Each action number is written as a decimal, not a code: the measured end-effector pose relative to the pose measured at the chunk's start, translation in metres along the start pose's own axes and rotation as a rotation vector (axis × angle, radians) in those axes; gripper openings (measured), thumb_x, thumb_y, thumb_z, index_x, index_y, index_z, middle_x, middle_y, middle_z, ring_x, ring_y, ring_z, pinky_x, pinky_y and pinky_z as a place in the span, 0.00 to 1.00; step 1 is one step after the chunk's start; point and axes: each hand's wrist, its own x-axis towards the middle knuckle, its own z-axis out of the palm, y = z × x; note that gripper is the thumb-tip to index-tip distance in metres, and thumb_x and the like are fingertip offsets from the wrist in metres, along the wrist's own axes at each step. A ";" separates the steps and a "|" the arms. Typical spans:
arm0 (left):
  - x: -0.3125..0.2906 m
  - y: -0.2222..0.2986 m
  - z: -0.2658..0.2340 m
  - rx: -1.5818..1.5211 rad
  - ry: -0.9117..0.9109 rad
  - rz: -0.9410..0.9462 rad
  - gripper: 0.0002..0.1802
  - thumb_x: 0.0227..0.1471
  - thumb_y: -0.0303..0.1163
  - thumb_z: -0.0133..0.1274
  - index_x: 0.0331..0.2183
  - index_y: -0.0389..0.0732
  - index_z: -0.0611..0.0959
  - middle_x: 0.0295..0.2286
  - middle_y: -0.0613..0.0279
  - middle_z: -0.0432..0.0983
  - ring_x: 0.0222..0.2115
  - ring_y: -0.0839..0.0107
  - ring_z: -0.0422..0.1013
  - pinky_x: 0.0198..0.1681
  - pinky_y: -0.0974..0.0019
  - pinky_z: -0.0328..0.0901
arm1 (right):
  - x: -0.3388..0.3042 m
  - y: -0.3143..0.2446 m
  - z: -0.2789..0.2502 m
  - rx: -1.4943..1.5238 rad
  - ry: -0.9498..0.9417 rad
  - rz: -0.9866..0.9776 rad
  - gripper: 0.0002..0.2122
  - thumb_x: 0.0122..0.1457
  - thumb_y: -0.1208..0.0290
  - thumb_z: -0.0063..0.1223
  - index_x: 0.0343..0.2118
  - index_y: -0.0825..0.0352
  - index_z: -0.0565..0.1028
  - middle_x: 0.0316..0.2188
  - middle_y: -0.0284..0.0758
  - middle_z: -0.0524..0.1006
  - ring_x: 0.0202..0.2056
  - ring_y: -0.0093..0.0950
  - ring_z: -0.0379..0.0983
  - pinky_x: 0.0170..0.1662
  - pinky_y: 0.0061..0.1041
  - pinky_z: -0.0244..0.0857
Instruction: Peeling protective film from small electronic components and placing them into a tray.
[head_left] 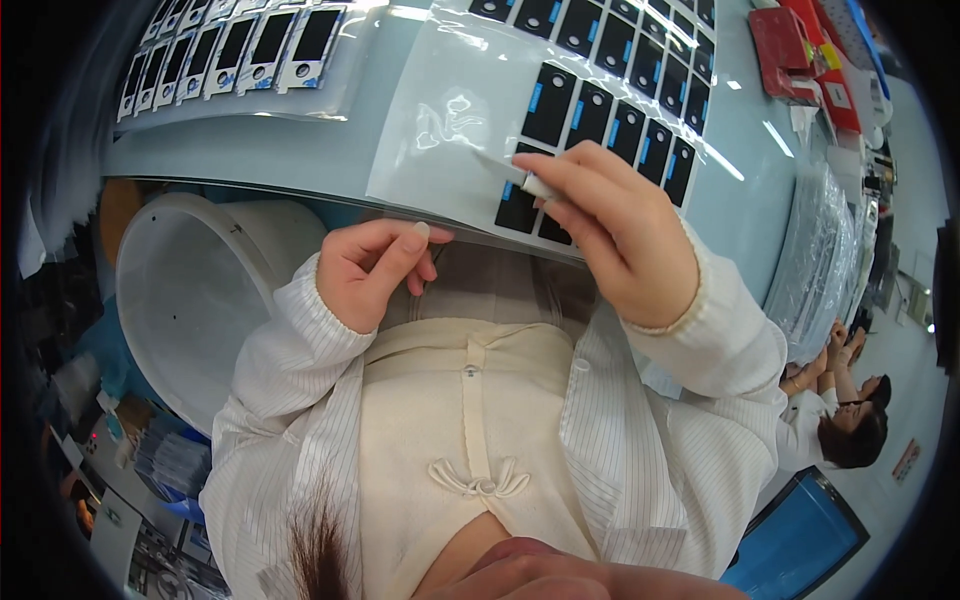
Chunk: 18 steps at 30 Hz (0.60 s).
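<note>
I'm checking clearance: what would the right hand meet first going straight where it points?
The right hand, slim tool leading, would likely meet the glossy sheet at its bare left part; depth is unclear.

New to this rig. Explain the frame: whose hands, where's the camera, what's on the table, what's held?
No machine here: these are a person's own bare hands. The single picture comes from a wide fisheye camera on the person's head, looking down, so straight edges bend near the rim; picture left is the person's left.

On the table lies a pale sheet with rows of black rectangular pieces bearing blue marks. Farther left, a clear sheet carries more dark-faced pieces.

The right hand holds a thin, white-handled tool over the pale sheet; its exact kind is hard to tell. The left hand is by the table edge, loosely curled, with nothing visible in it. Beside it stands a white bucket.
</note>
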 end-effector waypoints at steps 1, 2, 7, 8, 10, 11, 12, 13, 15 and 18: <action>-0.001 -0.002 0.000 -0.001 0.011 0.031 0.16 0.56 0.35 0.44 0.34 0.32 0.80 0.19 0.61 0.74 0.17 0.76 0.67 0.22 0.76 0.60 | 0.000 -0.004 0.001 -0.031 0.003 -0.041 0.17 0.51 0.86 0.47 0.46 0.71 0.70 0.28 0.37 0.68 0.26 0.28 0.65 0.30 0.18 0.59; -0.001 -0.004 -0.003 -0.001 0.017 0.032 0.16 0.56 0.35 0.44 0.34 0.32 0.80 0.19 0.61 0.74 0.17 0.76 0.67 0.22 0.76 0.60 | -0.001 -0.008 0.003 -0.062 0.006 -0.082 0.18 0.50 0.86 0.48 0.46 0.71 0.70 0.28 0.38 0.68 0.25 0.30 0.66 0.29 0.19 0.61; -0.005 -0.001 -0.007 -0.027 0.117 0.104 0.13 0.54 0.31 0.46 0.32 0.31 0.79 0.19 0.62 0.73 0.18 0.77 0.67 0.22 0.76 0.61 | -0.002 -0.022 0.011 -0.251 0.024 -0.063 0.19 0.49 0.84 0.50 0.47 0.70 0.69 0.28 0.39 0.68 0.25 0.32 0.68 0.27 0.24 0.63; -0.005 0.001 -0.008 -0.028 0.119 0.104 0.13 0.54 0.31 0.46 0.32 0.31 0.79 0.19 0.62 0.73 0.18 0.77 0.67 0.22 0.76 0.61 | 0.000 -0.025 0.011 -0.296 0.025 -0.075 0.20 0.49 0.85 0.50 0.48 0.70 0.68 0.27 0.39 0.68 0.24 0.32 0.68 0.26 0.24 0.63; -0.004 0.005 -0.009 0.007 0.108 0.049 0.11 0.53 0.30 0.47 0.31 0.32 0.80 0.18 0.63 0.73 0.18 0.78 0.67 0.21 0.77 0.61 | 0.002 -0.028 0.013 -0.339 0.025 -0.089 0.21 0.48 0.85 0.50 0.48 0.70 0.68 0.27 0.39 0.68 0.23 0.32 0.69 0.24 0.25 0.64; -0.004 0.005 -0.009 0.006 0.110 0.048 0.11 0.53 0.30 0.47 0.31 0.32 0.80 0.18 0.63 0.73 0.18 0.78 0.67 0.21 0.77 0.61 | 0.002 -0.030 0.014 -0.337 -0.008 -0.073 0.22 0.48 0.85 0.49 0.49 0.71 0.67 0.26 0.39 0.68 0.21 0.31 0.68 0.23 0.25 0.64; -0.004 0.005 -0.009 0.001 0.113 0.046 0.10 0.52 0.29 0.48 0.30 0.32 0.80 0.18 0.63 0.73 0.18 0.78 0.67 0.21 0.77 0.61 | 0.003 -0.031 0.015 -0.336 -0.040 -0.057 0.22 0.48 0.86 0.49 0.50 0.71 0.66 0.26 0.38 0.67 0.19 0.30 0.68 0.21 0.25 0.64; -0.004 0.005 -0.010 -0.005 0.115 0.044 0.10 0.52 0.28 0.48 0.30 0.32 0.80 0.18 0.64 0.72 0.18 0.79 0.67 0.20 0.77 0.61 | 0.005 -0.034 0.015 -0.336 -0.041 -0.058 0.22 0.48 0.86 0.49 0.50 0.71 0.66 0.26 0.38 0.67 0.19 0.30 0.68 0.21 0.25 0.64; -0.004 0.002 -0.013 -0.025 0.095 0.027 0.09 0.52 0.28 0.48 0.31 0.33 0.81 0.20 0.65 0.73 0.19 0.80 0.66 0.21 0.78 0.61 | 0.011 -0.041 0.014 -0.320 -0.121 -0.150 0.23 0.48 0.85 0.48 0.51 0.71 0.65 0.25 0.38 0.68 0.18 0.29 0.68 0.18 0.25 0.63; -0.005 0.001 -0.015 -0.040 0.076 0.014 0.09 0.52 0.28 0.49 0.32 0.35 0.81 0.22 0.66 0.74 0.20 0.82 0.66 0.23 0.79 0.61 | 0.014 -0.036 0.024 -0.298 -0.112 -0.188 0.17 0.50 0.82 0.49 0.45 0.72 0.67 0.22 0.36 0.70 0.19 0.29 0.70 0.18 0.25 0.63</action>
